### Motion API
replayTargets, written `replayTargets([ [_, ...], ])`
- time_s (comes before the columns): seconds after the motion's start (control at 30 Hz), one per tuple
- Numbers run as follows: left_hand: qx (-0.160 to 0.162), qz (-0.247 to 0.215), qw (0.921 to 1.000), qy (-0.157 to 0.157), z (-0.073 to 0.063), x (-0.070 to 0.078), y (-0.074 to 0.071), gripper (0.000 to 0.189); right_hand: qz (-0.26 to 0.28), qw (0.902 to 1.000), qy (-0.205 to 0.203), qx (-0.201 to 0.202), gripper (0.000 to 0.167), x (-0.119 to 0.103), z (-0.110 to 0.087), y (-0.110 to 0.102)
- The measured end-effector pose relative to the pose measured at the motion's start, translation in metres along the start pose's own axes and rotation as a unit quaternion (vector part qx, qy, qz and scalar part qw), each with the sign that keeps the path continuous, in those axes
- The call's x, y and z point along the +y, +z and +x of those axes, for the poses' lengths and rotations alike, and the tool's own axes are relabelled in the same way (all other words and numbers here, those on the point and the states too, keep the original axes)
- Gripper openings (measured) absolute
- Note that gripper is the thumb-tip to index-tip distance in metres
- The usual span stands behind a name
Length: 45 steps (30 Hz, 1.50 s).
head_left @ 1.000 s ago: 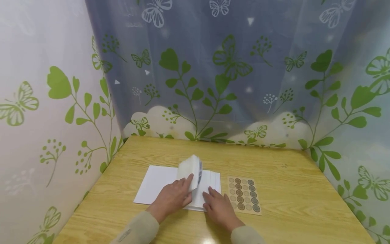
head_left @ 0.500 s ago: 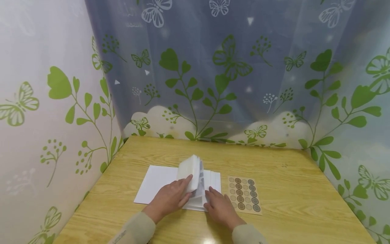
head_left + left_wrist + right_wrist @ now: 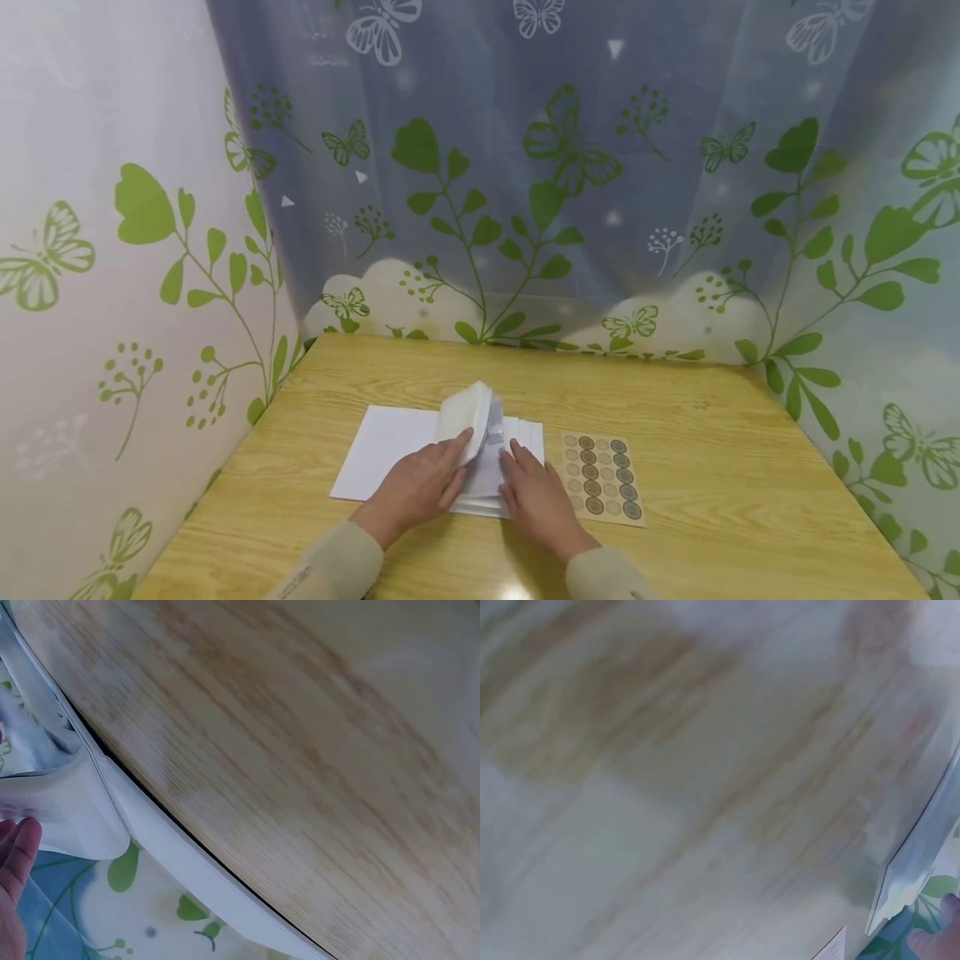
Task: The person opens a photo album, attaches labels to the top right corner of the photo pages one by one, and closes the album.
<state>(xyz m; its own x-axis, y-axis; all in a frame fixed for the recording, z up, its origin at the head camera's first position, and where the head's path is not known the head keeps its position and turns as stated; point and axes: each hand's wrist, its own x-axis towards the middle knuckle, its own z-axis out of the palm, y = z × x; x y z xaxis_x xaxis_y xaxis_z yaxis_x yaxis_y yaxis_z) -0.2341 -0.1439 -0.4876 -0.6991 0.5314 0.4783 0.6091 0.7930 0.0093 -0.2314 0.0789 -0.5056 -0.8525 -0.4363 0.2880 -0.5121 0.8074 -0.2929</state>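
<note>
A white album [image 3: 390, 450] lies spread on the wooden table, its left cover flat and a thick block of pages [image 3: 461, 417] raised near the middle. My left hand [image 3: 420, 483] holds that block, thumb on the near side. In the left wrist view, fingertips [image 3: 22, 847] meet a curved white page [image 3: 67, 825]. My right hand [image 3: 536, 496] touches the album's right-hand part, fingers fairly straight, beside a greyish, glossy leaf [image 3: 486, 471] that slopes down from the block. Only a bit of this hand [image 3: 937, 937] enters the right wrist view. Whether it pinches a leaf is hidden.
Just right of my right hand lies a tan sheet of round stickers [image 3: 607, 479] in rows. The wooden table [image 3: 697, 450] extends around these things. Curtains [image 3: 570, 250] with leaves and butterflies close off the back and both sides.
A glossy greyish leaf has come away from the raised block and now slants down toward the right. My right hand has shifted slightly forward; my left hand keeps its hold on the block.
</note>
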Motion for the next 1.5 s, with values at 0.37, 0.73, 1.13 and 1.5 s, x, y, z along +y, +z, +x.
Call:
replayTargets([
  [0.37,0.023,-0.016,0.9996,-0.007,-0.002,-0.002,0.000,0.058,-0.039,0.9966,-0.029,-0.066,0.037,-0.003,-0.002,-0.001],
  [0.73,0.014,-0.020,0.9996,-0.011,-0.005,-0.005,0.000,0.057,-0.060,0.9957,-0.035,-0.062,0.038,0.001,-0.006,-0.003],
  [1.13,-0.001,-0.046,0.9989,0.003,-0.007,-0.004,-0.001,0.055,0.010,0.9990,0.009,-0.043,0.049,0.000,-0.005,0.000],
  [1.5,0.010,-0.037,0.9993,0.003,-0.004,-0.004,0.000,0.053,-0.018,0.9997,-0.008,0.014,0.042,-0.004,0.004,-0.001],
])
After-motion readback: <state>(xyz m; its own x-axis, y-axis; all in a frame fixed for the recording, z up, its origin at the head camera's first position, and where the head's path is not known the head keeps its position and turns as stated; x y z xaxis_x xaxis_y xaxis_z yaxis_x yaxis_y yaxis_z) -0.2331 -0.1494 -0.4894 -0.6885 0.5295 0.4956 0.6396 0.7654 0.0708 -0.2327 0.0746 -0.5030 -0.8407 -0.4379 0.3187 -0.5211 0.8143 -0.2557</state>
